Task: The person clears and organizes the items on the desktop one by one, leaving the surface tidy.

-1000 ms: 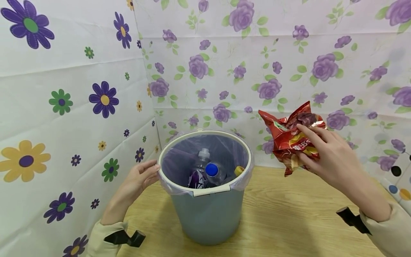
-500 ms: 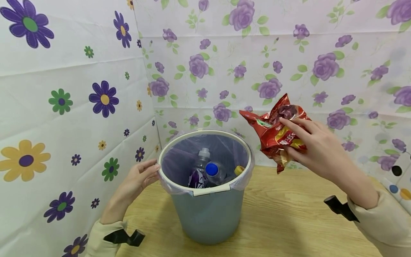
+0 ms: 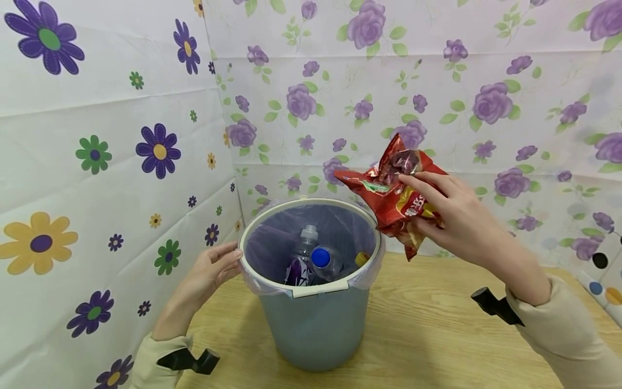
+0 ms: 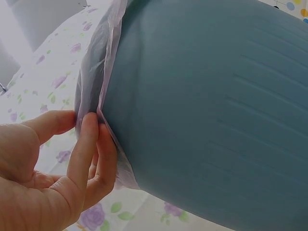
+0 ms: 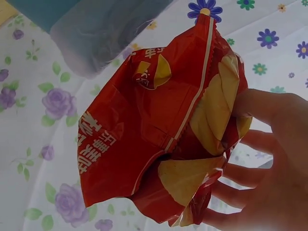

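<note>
A grey-blue trash bin (image 3: pixel 316 329) with a cream rim stands upright in the head view, lined with a translucent plastic bag (image 4: pixel 94 72). At its left side, my left hand (image 3: pixel 204 278) pinches the lined rim between thumb and fingers. My right hand (image 3: pixel 461 224) grips a crumpled red chip bag (image 3: pixel 389 200) above the bin's right edge. In the right wrist view the chip bag's yellow pictures and white lettering show. Inside the bin lie a clear bottle with a purple label (image 3: pixel 298 270), a bottle with a blue cap (image 3: pixel 322 257) and something yellow (image 3: pixel 362 259), mostly hidden.
The bin stands on a wood-grain table (image 3: pixel 437 324). A flower-printed sheet (image 3: pixel 116 205) hangs close on the left, and another with purple roses (image 3: pixel 437 70) covers the back. A dotted white surface (image 3: pixel 602 281) shows at the right edge.
My right hand has carried the chip bag leftward and slightly up, from right of the bin to over its right edge. The left hand and the bin have stayed put.
</note>
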The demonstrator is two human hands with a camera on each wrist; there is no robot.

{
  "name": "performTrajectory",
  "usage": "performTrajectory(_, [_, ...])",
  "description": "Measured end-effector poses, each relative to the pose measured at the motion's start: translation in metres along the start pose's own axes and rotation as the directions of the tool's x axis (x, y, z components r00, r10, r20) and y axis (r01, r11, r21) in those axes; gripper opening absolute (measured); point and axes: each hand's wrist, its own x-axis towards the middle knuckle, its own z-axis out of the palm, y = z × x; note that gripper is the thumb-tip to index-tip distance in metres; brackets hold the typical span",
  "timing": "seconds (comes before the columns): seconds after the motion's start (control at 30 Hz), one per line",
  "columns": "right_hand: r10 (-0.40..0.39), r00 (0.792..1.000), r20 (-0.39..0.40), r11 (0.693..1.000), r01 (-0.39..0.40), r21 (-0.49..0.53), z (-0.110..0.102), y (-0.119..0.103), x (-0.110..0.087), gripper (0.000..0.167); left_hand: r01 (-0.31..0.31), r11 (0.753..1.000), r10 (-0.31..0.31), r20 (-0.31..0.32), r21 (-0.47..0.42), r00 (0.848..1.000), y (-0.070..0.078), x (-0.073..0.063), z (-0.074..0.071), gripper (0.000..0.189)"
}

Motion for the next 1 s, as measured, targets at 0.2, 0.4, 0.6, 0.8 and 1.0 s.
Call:
performTrajectory(0.2, [-0.053,0.999,-0.012,0.998,0.053,0.046,0.004,-0.007,0.009,0.072,0.006,1.0,-0.006,-0.002,-0.004,1.0,0.001,-0.001,0.0,0.059])
performTrajectory(0.4, [-0.086,0.996,0.005,0.993,0.086,0.08,0.008,-0.017,0.016,0.069,0.001,1.0,-0.001,0.005,-0.009,1.0,0.002,-0.004,0.001,0.059])
performTrajectory(0.6, [-0.112,0.993,0.026,0.99,0.109,0.091,0.013,-0.026,0.023,0.072,-0.002,1.0,0.002,0.004,-0.003,1.0,0.002,-0.002,0.0,0.059])
performTrajectory(0.8, [-0.155,0.985,0.073,0.986,0.15,0.066,0.019,-0.036,0.031,0.07,0.002,1.0,-0.002,-0.001,-0.002,1.0,0.0,0.0,-0.001,0.059])
performTrajectory(1.0, [-0.136,0.976,0.168,0.989,0.122,0.088,0.025,-0.047,0.037,0.07,0.008,1.0,-0.008,0.0,-0.007,1.0,0.001,-0.002,0.0,0.059])
